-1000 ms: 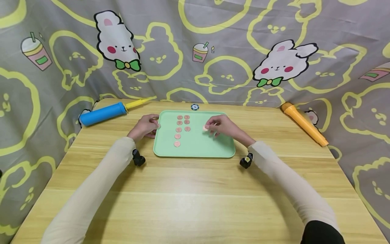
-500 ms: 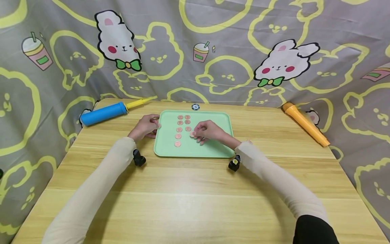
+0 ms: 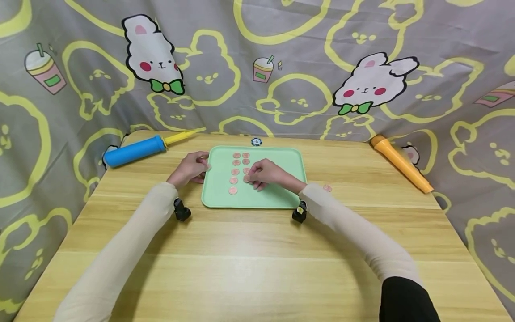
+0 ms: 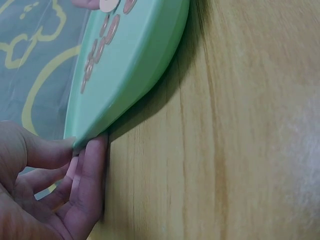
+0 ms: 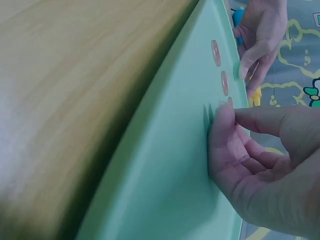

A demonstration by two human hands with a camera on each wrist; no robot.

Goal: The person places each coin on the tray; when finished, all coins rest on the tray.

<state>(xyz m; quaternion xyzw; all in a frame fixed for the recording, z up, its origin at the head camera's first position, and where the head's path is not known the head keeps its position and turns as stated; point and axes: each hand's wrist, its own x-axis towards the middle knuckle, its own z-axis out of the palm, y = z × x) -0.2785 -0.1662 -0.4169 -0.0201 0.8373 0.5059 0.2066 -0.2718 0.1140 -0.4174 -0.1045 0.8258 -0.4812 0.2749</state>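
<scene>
A mint green tray (image 3: 281, 199) lies on the wooden table with two columns of copper-coloured coins (image 3: 233, 190) on its left half. My left hand (image 3: 189, 168) pinches the tray's left rim; in the left wrist view the thumb (image 4: 47, 152) is on top and the fingers are below. Over the tray, my right hand (image 3: 266, 173) pinches a coin (image 3: 246, 179) between thumb and fingertips at the near end of the right column. That coin looks low against the tray, but I cannot tell whether it touches. In the right wrist view the fingers mostly hide it.
One more coin (image 3: 327, 188) lies on the table right of the tray. A blue hand pump (image 3: 134, 151) with a yellow nozzle is at the back left. An orange toy microphone (image 3: 402, 164) lies at the right edge. Behind the tray sits a poker chip (image 3: 256, 141).
My right hand has moved left across the tray with the coin, to the near end of the right column. The coin on the table, hidden earlier, now shows. My left hand stays at the rim.
</scene>
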